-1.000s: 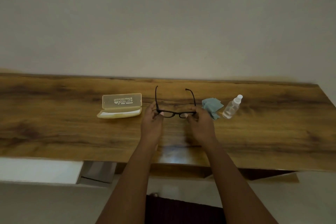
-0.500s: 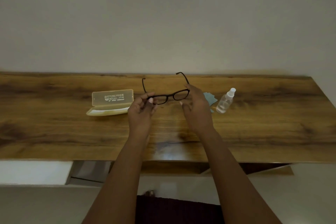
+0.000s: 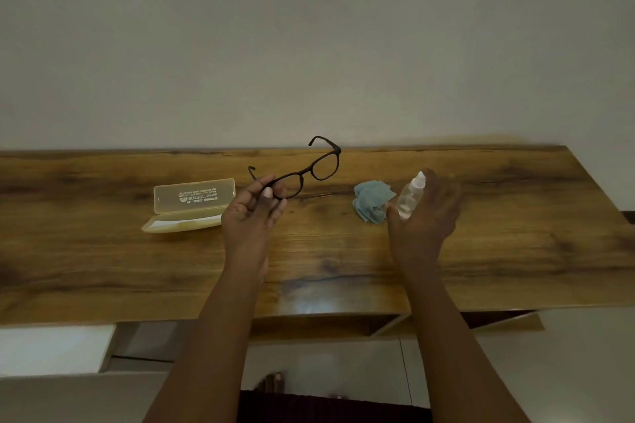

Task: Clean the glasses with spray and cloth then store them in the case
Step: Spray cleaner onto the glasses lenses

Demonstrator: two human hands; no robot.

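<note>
— The fingers first: what did our left hand (image 3: 252,213) have?

— Its thumb and fingertips (image 3: 267,193) pinched the glasses (image 3: 298,172) by the left end of the frame, at the hinge corner, and held them clear above the wooden table (image 3: 498,237). The temples were unfolded and pointed away toward the far wall. The frame's long axis ran from our fingers up and to the right, so the free lens hung out toward the right, unsupported.

— And our right hand (image 3: 424,216)?

— It was at the spray bottle (image 3: 411,197), fingers spread behind it and thumb coming round the near-left side. We could not tell whether the grip had closed; the fingers looked loosely cupped about the bottle, not clamped. The bottle leaned, its white nozzle up and slightly to the right.

— So what did the coming move turn on?

— We judged it was the gap between nozzle and lenses. The glasses lay to the left of the bottle and a little farther off, well apart, with the crumpled blue cloth (image 3: 372,200) on the table between them. The right hand was the nearer to both bottle and cloth. The nozzle would need turning left toward the lenses.

— And the case (image 3: 192,204)?

— Open on the table, lid raised, just left of our left hand, nothing visible in its tray.
</note>
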